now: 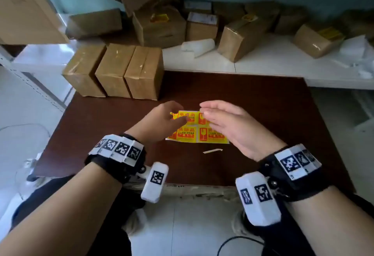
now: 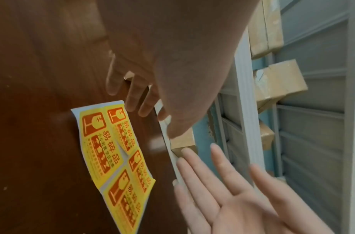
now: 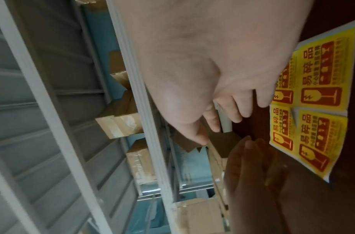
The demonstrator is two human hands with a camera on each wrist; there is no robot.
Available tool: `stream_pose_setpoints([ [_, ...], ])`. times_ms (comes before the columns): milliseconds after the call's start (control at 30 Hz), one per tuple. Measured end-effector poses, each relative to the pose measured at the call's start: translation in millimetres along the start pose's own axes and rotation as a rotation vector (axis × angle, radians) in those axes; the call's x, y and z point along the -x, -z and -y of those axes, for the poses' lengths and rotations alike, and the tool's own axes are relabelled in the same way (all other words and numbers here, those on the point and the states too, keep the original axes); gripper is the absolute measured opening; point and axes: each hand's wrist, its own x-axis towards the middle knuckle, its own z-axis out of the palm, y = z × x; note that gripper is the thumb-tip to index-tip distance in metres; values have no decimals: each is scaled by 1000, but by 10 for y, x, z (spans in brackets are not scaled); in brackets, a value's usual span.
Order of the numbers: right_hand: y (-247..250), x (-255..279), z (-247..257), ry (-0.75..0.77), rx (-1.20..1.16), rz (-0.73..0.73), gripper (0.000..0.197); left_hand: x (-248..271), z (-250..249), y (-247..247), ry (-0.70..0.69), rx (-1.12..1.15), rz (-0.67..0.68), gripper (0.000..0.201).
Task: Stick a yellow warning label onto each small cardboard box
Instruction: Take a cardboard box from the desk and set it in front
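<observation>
Near the middle of the head view a sheet of yellow labels (image 1: 197, 128) lies flat on the brown table (image 1: 263, 114) — four stickers in two rows, white backing showing at the edges. The left hand (image 1: 164, 120) hangs over the sheet's upper left corner, fingers bent down toward it; whether a label edge is actually pinched cannot be told. The right hand (image 1: 228, 126) is held just above the sheet's right side, fingers straight and together, gripping nothing.

Three unlabelled boxes (image 1: 115, 71) stand side by side at the upper left of the table, well apart from the sheet; more boxes, some already labelled, are piled on the white shelf (image 1: 273, 61) beyond.

The step is judged to be peeling one label. The backing should be pinned flat by the right fingers while one corner is lifted slowly by the left — a low peel angle keeps the sticker from curling or tearing.
</observation>
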Motion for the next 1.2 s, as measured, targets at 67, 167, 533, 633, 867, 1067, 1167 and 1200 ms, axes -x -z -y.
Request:
stream_pose_setpoints([
  [67,-6,-131,-47,-8,129,-61,23,-42,-13,-39,37,-99,16,30],
  [167,-108,-271,-168,-13,390,-24,36,-69,10,-118,93,-87,12,20],
  [533,-323,-288,-293,-135,935,243,19,-104,37,-62,25,-67,25,17],
  [633,-219,-328,-275,-127,970,155,17,-68,6,36,-17,-38,-52,20],
  [867,-30,-510,-129,-115,1067,9,16,-54,46,362,-51,188,-244,13],
  [1067,-129,-917,172,152,695,-47,37,-116,167,660,12,353,-475,14],
  [1167,-303,-1065,345,224,558,-36,43,-131,225,745,36,379,-596,18],
  [1200,-372,-1110,384,239,537,-28,45,-137,242,765,44,379,-617,20],
])
